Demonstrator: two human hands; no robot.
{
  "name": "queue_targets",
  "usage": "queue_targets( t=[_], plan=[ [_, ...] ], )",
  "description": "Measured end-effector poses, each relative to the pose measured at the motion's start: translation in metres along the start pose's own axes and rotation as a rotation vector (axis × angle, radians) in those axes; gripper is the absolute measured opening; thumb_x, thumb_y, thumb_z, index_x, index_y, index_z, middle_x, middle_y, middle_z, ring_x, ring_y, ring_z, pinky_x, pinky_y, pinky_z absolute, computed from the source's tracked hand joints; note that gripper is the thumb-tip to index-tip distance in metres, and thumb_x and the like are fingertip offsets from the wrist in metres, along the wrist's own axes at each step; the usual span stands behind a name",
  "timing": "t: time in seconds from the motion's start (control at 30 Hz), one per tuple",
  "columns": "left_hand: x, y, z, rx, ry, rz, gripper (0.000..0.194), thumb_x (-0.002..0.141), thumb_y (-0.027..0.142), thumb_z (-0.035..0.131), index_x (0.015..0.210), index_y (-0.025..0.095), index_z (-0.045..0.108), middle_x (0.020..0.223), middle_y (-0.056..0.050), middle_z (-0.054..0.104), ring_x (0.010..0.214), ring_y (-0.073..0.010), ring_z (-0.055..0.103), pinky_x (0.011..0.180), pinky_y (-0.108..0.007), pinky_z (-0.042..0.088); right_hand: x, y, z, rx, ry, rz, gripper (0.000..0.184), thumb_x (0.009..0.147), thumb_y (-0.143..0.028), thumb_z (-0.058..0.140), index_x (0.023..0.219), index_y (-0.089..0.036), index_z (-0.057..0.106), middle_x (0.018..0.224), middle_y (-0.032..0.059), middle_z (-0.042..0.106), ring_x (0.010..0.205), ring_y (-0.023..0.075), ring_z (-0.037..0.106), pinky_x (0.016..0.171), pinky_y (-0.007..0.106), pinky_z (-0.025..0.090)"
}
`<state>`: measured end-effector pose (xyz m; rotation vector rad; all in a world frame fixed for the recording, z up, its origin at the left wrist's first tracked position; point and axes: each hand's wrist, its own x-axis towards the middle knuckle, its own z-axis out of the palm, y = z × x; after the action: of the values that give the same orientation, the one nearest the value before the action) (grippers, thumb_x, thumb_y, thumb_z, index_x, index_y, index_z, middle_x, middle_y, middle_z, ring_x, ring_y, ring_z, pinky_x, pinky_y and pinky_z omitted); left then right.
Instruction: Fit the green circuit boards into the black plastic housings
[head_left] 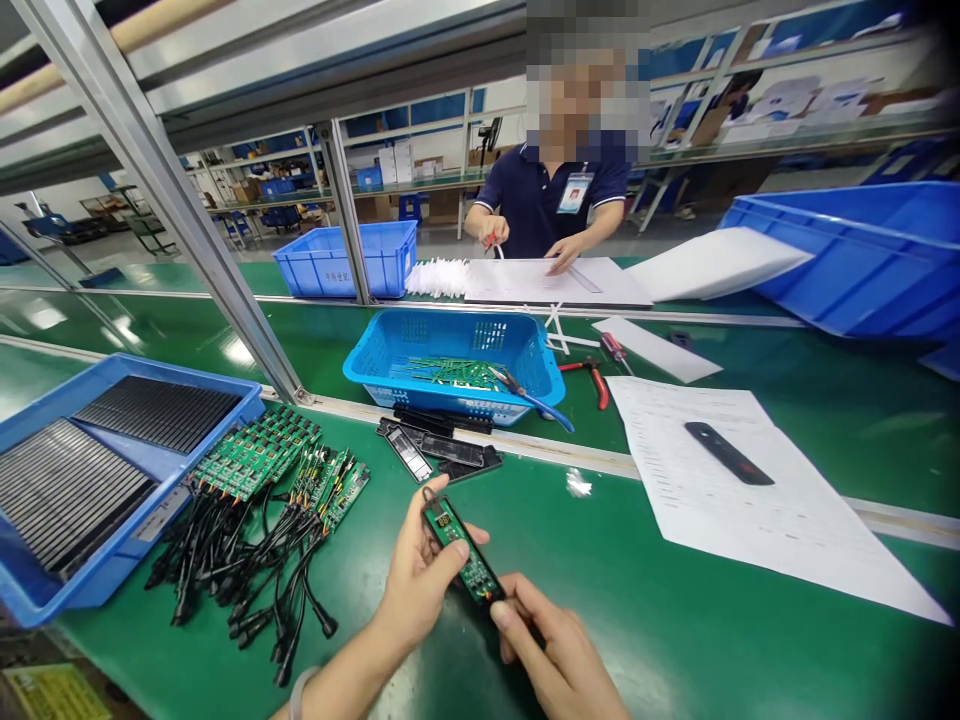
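A green circuit board [474, 572] with a small two-digit display lies in a narrow black plastic case, held over the bench in front of me. My left hand [424, 570] is closed around its upper part, with the thumb pressed on the board. At the lower end, my right hand [544, 640] pinches the case near the wires; what lies under its fingers is hidden. Left of my hands, several green circuit boards [259, 450] with black cables [277, 590] are heaped. Beyond them are loose black case parts [439, 447].
A blue tray [259, 408] of black strips stands left. Ahead is a blue basket [367, 372] with thin green strips and blue-handled pliers [544, 408]. Red-handled cutters [600, 388], a screwdriver [613, 347] and a paper sheet [675, 500] lie right. A co-worker [525, 190] works opposite.
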<state>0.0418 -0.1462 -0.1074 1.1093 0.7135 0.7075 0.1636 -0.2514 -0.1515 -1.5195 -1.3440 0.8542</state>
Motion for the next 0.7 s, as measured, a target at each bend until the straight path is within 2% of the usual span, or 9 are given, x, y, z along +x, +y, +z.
queue_targets(
  t=[0.07,0.13,0.23,0.3,0.43,0.57,0.7],
  plan=[
    [0.003,-0.001,-0.002,-0.013,-0.032,-0.126,0.073,0.078,0.025,0.064,0.142,0.016,0.029,0.09,-0.006,0.07,0.071,-0.0125,0.056,0.064,-0.023,0.041,0.002,-0.002,-0.003,-0.098,0.066,-0.109,0.017,0.098,-0.035,0.046,0.091,-0.023,0.056,0.066,-0.0042,0.056,0.057,0.0128,0.054,0.055,0.021,0.042],
    [0.005,-0.004,-0.003,-0.025,-0.09,-0.225,0.077,0.07,0.017,0.065,0.14,0.014,0.034,0.083,-0.002,0.066,0.068,-0.0109,0.052,0.062,-0.022,0.037,0.003,-0.002,-0.006,-0.185,0.201,-0.233,0.009,0.096,-0.027,0.051,0.098,-0.023,0.058,0.073,-0.002,0.058,0.061,0.0125,0.056,0.057,0.021,0.045],
    [0.004,-0.013,-0.001,-0.011,-0.201,-0.301,0.08,0.061,0.008,0.064,0.137,0.013,0.042,0.075,0.004,0.054,0.065,-0.0083,0.045,0.059,-0.021,0.031,0.005,-0.002,-0.01,-0.338,0.321,-0.406,0.017,0.095,-0.017,0.051,0.109,-0.02,0.06,0.082,0.0028,0.06,0.068,0.0135,0.06,0.061,0.022,0.048],
    [0.003,-0.019,0.0,0.01,-0.275,-0.321,0.082,0.059,0.007,0.061,0.138,0.014,0.043,0.074,0.005,0.05,0.063,-0.0077,0.042,0.057,-0.021,0.028,0.006,-0.002,-0.013,-0.456,0.334,-0.474,0.023,0.094,-0.013,0.05,0.113,-0.018,0.062,0.084,0.0054,0.06,0.068,0.0143,0.061,0.06,0.023,0.049],
    [0.001,-0.024,0.001,0.063,-0.338,-0.306,0.084,0.058,0.007,0.056,0.14,0.016,0.042,0.08,0.001,0.055,0.07,-0.011,0.048,0.06,-0.023,0.03,0.006,-0.004,-0.019,-0.63,0.291,-0.53,0.029,0.091,-0.007,0.047,0.111,-0.016,0.067,0.082,0.0081,0.062,0.067,0.0162,0.061,0.056,0.025,0.049],
    [0.001,-0.023,0.001,0.035,-0.356,-0.329,0.085,0.057,0.009,0.057,0.14,0.016,0.041,0.079,0.002,0.056,0.069,-0.0117,0.052,0.062,-0.024,0.033,0.005,-0.006,-0.024,-0.652,0.291,-0.601,0.033,0.089,-0.004,0.047,0.112,-0.018,0.067,0.08,0.0076,0.065,0.067,0.017,0.061,0.056,0.027,0.049],
    [0.0,-0.021,0.002,0.026,-0.359,-0.334,0.084,0.058,0.008,0.06,0.139,0.016,0.041,0.073,0.004,0.052,0.062,-0.0092,0.048,0.059,-0.023,0.03,0.004,-0.007,-0.026,-0.646,0.301,-0.655,0.03,0.088,-0.004,0.051,0.11,-0.017,0.067,0.078,0.007,0.067,0.067,0.0176,0.06,0.057,0.028,0.048]
  ],
)
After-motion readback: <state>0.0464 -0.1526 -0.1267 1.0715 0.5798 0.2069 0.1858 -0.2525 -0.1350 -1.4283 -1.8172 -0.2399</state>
